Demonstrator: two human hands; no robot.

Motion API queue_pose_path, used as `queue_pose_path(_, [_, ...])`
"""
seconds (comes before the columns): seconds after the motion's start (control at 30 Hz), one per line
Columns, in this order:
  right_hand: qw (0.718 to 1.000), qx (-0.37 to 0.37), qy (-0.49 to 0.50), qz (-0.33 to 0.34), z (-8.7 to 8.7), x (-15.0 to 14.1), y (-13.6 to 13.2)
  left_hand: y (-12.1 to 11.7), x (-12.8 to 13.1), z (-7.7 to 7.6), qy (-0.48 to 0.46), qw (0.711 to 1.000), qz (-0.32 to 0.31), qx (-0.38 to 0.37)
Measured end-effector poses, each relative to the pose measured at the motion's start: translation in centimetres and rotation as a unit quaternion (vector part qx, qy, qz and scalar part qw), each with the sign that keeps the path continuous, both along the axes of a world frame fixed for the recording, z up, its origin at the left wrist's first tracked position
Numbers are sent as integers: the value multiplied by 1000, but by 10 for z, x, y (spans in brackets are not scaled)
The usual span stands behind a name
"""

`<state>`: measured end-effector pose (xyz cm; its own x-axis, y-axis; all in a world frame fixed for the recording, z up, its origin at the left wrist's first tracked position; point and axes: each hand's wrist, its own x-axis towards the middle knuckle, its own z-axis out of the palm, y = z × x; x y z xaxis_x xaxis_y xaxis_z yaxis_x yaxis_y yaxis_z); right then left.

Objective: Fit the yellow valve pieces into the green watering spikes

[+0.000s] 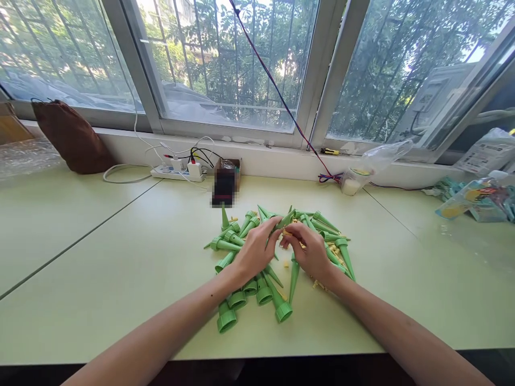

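Observation:
My left hand (257, 244) is closed around a green plastic watering spike (287, 219), whose tapered body pokes out past the fingers. Close beside it, my right hand (308, 247) pinches a small yellow plastic piece (286, 232) against the spike's near end; the exact contact is hidden by the fingers. Many similar green spikes (284, 311) with wide ribbed caps lie around both hands, and one stands on its cap (224, 219) at the back left. Loose yellow pieces (336, 251) are scattered under and beside the right hand, with a single yellow piece (286, 265) between the wrists.
Along the window ledge are a brown drawstring bag (74, 139), a power strip (177, 172) with plugs and cables, and a small box (233, 171) behind a pixelated dark object. A plastic cup (351, 183), bundled wire (330, 177) and plastic packets (478, 198) stand to the right.

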<state>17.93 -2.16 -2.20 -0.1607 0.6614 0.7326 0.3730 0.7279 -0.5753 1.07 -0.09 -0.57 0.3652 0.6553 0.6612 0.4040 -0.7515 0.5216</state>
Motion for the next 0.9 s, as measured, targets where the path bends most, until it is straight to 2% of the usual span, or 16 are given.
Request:
queue_pose_path(0.53, [999,-47,21,-13,-3,2,-1,0,2,-2,3,1000,-29,6])
queue_pose_path(0.9, [998,-9,35,-42,3,-2,1,-1,-1,2,-2,998,-24,60])
